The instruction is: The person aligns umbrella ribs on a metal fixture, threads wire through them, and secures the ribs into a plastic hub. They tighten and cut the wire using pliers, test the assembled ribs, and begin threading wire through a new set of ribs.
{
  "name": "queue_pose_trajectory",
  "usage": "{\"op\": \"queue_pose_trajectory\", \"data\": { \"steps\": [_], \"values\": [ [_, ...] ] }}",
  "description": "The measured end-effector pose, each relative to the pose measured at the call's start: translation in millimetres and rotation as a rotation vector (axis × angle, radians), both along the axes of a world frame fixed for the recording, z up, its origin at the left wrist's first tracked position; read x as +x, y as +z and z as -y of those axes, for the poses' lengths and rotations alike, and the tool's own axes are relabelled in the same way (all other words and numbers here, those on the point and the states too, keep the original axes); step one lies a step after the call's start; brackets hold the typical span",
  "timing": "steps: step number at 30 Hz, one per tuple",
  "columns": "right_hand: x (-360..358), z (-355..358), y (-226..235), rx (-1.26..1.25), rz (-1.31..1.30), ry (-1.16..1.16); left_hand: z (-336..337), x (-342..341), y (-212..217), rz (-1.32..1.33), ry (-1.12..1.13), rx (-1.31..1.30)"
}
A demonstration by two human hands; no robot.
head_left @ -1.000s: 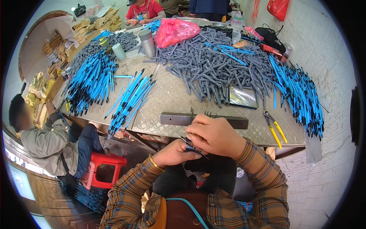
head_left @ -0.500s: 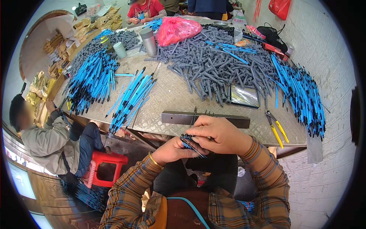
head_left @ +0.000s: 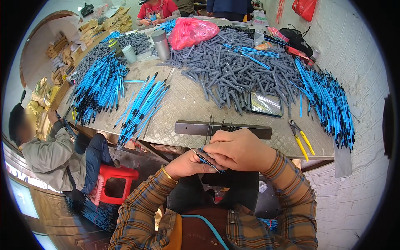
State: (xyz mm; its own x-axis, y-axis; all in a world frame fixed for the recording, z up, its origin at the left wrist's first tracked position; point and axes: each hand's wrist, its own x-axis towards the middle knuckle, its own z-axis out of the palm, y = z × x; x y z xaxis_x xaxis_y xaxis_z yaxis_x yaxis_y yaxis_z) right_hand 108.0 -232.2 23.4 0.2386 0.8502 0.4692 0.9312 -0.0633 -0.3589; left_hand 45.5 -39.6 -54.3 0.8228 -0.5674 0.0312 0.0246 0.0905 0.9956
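Blue-and-black rods [head_left: 203,158] (seemingly) fill the curled left hand [head_left: 186,165], right hand [head_left: 241,149] pinched, contents hidden, white bag [head_left: 260,18] blurrily printed.

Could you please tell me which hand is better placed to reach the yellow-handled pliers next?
Probably the right hand: the pliers lie on the table to its right, while the left hand is farther off, holding thin blue-and-black rods.

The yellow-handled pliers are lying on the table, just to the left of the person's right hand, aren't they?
Not left: the yellow-handled pliers are lying on the table to the right of the person's right hand, as the head view shows.
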Motion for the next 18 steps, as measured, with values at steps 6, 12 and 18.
{"op": "queue_pose_trajectory", "data": {
  "steps": [6,12,18],
  "values": [
    [2,-7,-17,0.175,-0.21,0.039,-1,-1,0,-0.065,0.021,0.059],
    [-5,2,-5,0.033,0.026,-0.084,2,5,-5,-0.023,-0.02,0.069],
    [-4,-23,-8,0.095,0.143,-0.198,4,-6,-4,0.094,0.145,0.207]
  ]
}}
